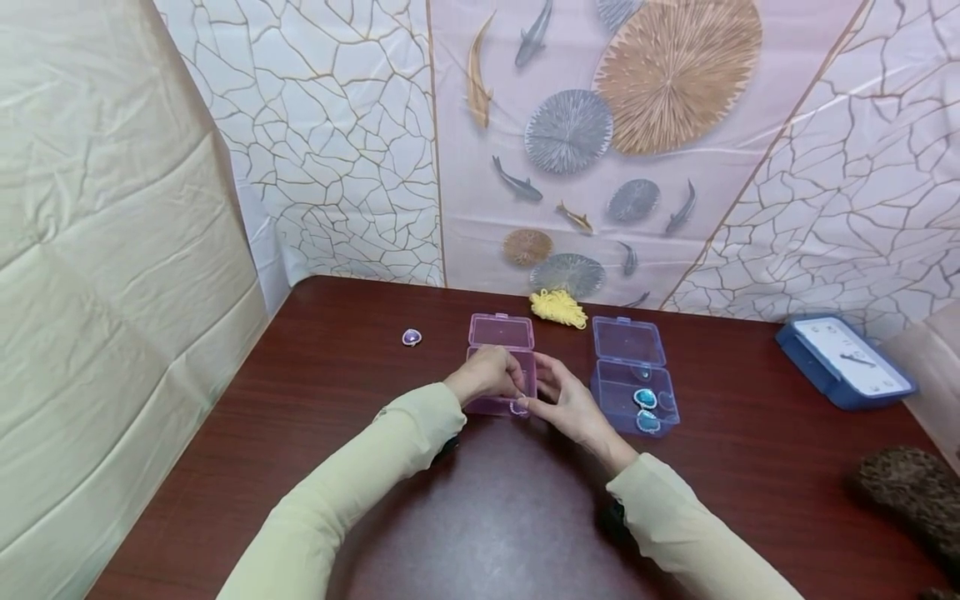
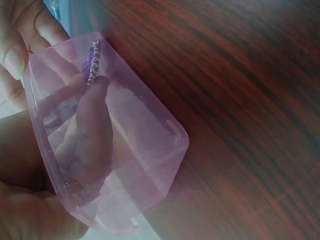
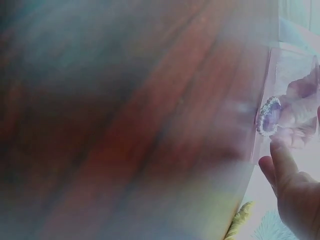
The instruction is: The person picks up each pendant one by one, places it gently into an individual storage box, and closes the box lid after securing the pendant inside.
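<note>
Right hand (image 1: pixel 566 404) grips pink box (image 2: pixel 150 117), presumably steadying it, while left hand (image 1: pixel 491 372) pinches purple gem (image 3: pixel 270 118) inside.

Left hand (image 1: pixel 489 372): its fingers bend down into the pink box (image 1: pixel 502 331), lid open, tips just beside a beaded purple gem (image 1: pixel 518 408)
Right hand (image 1: pixel 567 408): fingers and thumb curl about the pink box's right side
Blue box (image 1: pixel 617 402): stands right of the right fingers, lid open, teal gems (image 1: pixel 647 410) inside
Yellow yarn (image 1: pixel 558 308): lies beyond both hands' fingers
Tabletop gem (image 1: pixel 411 337): sits left of the left fingers, farther back
</note>
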